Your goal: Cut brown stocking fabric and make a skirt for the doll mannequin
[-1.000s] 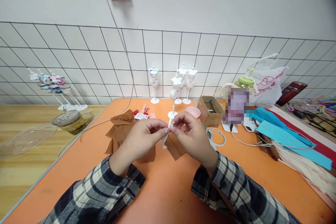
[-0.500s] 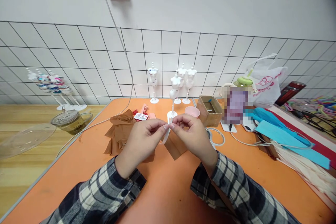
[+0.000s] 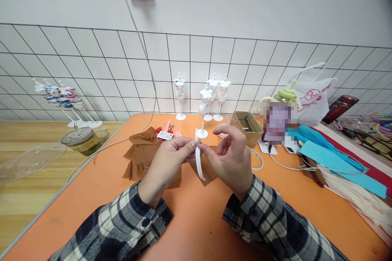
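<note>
My left hand [image 3: 173, 155] pinches a narrow strip of white tape [image 3: 199, 164] between thumb and fingertips. The strip's longer end curves down towards me and its short end sticks up. Close beside it is my right hand [image 3: 231, 155], with the thumb tip at the strip, the index finger lifted and bent, and a gap between finger and thumb. Under the hands lies a piece of brown cloth [image 3: 208, 174]. Just beyond them a white mini dress form [image 3: 205, 97] stands upright on its round base.
Crumpled brown fabric [image 3: 142, 153] and a labelled packet [image 3: 164, 134] lie left. At right are a cardboard box [image 3: 246, 128], a tape roll [image 3: 257, 160] partly hidden, a phone [image 3: 277, 122] and blue cloth [image 3: 339, 165]. More dress forms [image 3: 180, 94] stand behind; a glass cup [image 3: 81, 140] is far left.
My right index finger has lifted away from its thumb, opening the pinch. The white strip now hangs more upright, with more of it showing below my left fingertips.
</note>
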### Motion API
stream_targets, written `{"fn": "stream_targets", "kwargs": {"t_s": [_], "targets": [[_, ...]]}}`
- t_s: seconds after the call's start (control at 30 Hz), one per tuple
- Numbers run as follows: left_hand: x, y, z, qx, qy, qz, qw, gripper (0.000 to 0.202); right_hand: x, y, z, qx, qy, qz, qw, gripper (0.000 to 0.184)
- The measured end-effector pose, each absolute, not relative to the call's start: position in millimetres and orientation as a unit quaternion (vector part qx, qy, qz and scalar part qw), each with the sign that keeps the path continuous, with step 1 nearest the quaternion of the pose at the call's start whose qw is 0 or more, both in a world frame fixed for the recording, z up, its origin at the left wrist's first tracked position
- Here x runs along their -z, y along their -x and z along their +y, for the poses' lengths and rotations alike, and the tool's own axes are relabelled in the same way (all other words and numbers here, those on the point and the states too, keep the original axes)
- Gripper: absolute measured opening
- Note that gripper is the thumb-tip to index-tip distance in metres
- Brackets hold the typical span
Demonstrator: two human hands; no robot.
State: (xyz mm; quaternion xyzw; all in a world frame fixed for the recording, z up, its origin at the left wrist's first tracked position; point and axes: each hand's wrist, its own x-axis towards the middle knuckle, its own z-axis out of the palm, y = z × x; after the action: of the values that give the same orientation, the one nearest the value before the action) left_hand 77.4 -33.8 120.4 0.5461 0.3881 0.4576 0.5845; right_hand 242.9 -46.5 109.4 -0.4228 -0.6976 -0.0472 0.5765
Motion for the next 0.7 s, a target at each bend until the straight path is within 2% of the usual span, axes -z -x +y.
{"fn": "stream_targets", "kwargs": {"t_s": [0.03,0.13,0.33,0.43,0.6,0.7], "targets": [[-120,-78,-34,-0.462,-0.542,0.395,0.581,0.027,-112,-243,-46,-0.001,0.441,-0.696,0.567,0.032],[-120,-77,-34,-0.464,-0.540,0.405,0.573,0.029,-119,-242,-44,-0.109,0.459,-0.721,0.508,0.010],[-120,-77,-35,-0.449,-0.564,0.420,0.551,0.027,-120,-242,-45,-0.092,0.464,-0.730,0.493,0.004],[-119,-78,-34,-0.446,-0.570,0.426,0.542,0.026,-117,-243,-46,-0.031,0.450,-0.764,0.461,0.007],[-113,-79,-31,-0.457,-0.580,0.428,0.521,0.021,-106,-239,-46,0.190,0.428,-0.803,0.368,0.016],[-112,-79,-31,-0.474,-0.565,0.413,0.534,0.021,-102,-237,-46,0.242,0.384,-0.817,0.354,0.014]]}}
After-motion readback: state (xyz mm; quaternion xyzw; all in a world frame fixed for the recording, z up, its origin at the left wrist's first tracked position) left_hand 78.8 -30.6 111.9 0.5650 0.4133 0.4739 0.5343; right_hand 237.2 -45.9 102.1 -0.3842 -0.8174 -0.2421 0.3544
